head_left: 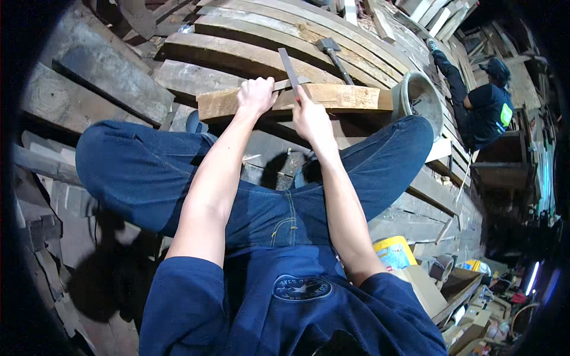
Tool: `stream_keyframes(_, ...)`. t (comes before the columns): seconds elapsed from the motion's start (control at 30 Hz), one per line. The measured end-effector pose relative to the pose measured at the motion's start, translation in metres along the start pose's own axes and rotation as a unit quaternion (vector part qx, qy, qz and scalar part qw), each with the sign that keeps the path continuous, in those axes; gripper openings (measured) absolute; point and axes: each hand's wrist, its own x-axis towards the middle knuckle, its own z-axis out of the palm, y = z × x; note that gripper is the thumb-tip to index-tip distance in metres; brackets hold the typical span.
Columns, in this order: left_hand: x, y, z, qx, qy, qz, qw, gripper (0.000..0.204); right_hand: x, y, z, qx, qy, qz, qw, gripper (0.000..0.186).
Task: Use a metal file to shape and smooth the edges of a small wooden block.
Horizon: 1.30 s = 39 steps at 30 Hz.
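Item: pale rough wooden block (332, 97), lying across my knees. My left hand (255, 95), fingers curled, grips its near-left edge. My right hand (310, 118), fingers closed, holds a flat grey metal blade (289, 68); the handle is hidden. Far right: grey round bucket (423, 98), contents unclear. Beyond: dark-headed hammer (333, 54) on planks.

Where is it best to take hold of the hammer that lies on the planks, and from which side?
Likely grip the hammer by its dark handle, coming from above at the end nearer the wooden block. The handle lies flat and bare on the planks; its head is at the far end.
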Motion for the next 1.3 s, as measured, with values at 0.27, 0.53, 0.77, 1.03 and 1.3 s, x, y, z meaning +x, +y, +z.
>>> stream_keyframes(0.27, 0.001, 0.000, -0.010, -0.012, -0.043, -0.028, 0.999, 0.027, -0.070, 0.005, -0.024, 0.058, 0.048, -0.053, 0.996, 0.046)
stream_keyframes(0.53, 0.002, 0.003, -0.013, -0.023, -0.083, -0.047, 0.995, 0.031, -0.066, -0.009, -0.034, 0.015, 0.055, -0.026, 0.998, 0.044)
stream_keyframes(0.77, -0.003, -0.002, -0.005, -0.031, -0.018, -0.038, 0.999, 0.034, -0.080, 0.006, -0.051, 0.071, 0.018, 0.016, 0.997, 0.044)
stream_keyframes(1.03, -0.002, 0.004, -0.007, -0.028, -0.024, -0.019, 0.999, 0.034, -0.023, 0.013, -0.025, -0.022, 0.047, -0.023, 0.998, 0.041)
stream_keyframes(1.3, -0.001, -0.006, -0.007, -0.008, -0.011, -0.013, 1.000, 0.037, -0.077, 0.010, -0.055, -0.002, 0.006, -0.003, 1.000, 0.044)
